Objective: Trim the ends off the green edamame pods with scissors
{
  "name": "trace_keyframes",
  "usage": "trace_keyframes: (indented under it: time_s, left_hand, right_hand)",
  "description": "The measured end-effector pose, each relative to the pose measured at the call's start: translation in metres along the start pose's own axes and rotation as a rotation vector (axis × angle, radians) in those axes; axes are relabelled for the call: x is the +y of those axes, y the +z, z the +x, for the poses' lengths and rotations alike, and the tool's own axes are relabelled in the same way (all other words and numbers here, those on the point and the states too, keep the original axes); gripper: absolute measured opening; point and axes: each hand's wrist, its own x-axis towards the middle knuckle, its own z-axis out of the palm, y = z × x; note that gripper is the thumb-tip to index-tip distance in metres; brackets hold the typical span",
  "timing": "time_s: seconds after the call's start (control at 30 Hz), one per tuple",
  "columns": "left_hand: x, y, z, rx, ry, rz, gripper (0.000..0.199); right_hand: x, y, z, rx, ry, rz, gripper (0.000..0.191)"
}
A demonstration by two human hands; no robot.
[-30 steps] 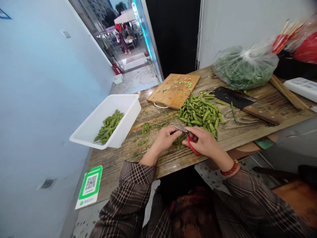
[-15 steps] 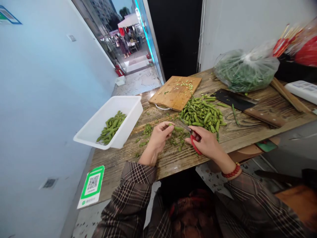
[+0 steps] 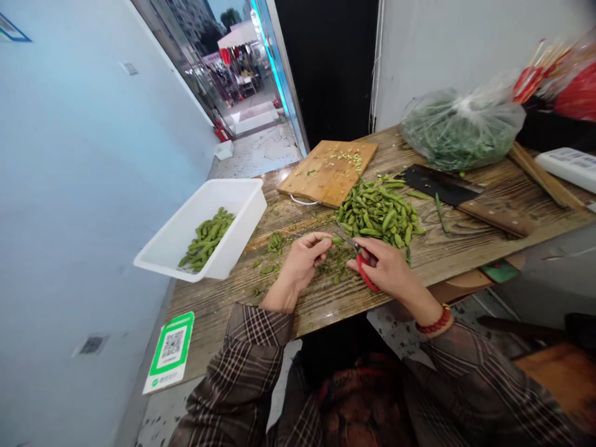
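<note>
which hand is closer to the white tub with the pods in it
Left. The left hand pinches a pod on the table, to the right of the white tub with a gap between. The right hand, holding red-handled scissors, is farther right, beyond the left hand.

Single head-worn view, forward and down, close above the wooden table (image 3: 465,248) edge.

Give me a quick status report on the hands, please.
Left hand pinching a pod. Right hand gripping red scissors, blades at the pod. Nothing obstructing.
</note>
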Motion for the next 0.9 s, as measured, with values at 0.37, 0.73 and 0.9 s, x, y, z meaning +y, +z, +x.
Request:
trace_keyframes:
  time_s: [0.37,0.73,0.9]
  left_hand:
    - [0.009,-0.007,0.003,-0.036,0.017,-0.205,0.017]
    - [0.01,0.033,-0.036,-0.573,0.29,0.893,0.024]
    - [-0.017,0.054,-0.059,-0.602,0.357,1.387,0.039]
  right_hand:
    - [-0.003,-0.004,0.001,0.152,0.174,0.095,0.04]
    - [0.0,-0.01,0.004,0.547,0.442,0.741,0.034]
    - [0.001,-0.01,0.003,0.516,0.443,0.708,0.036]
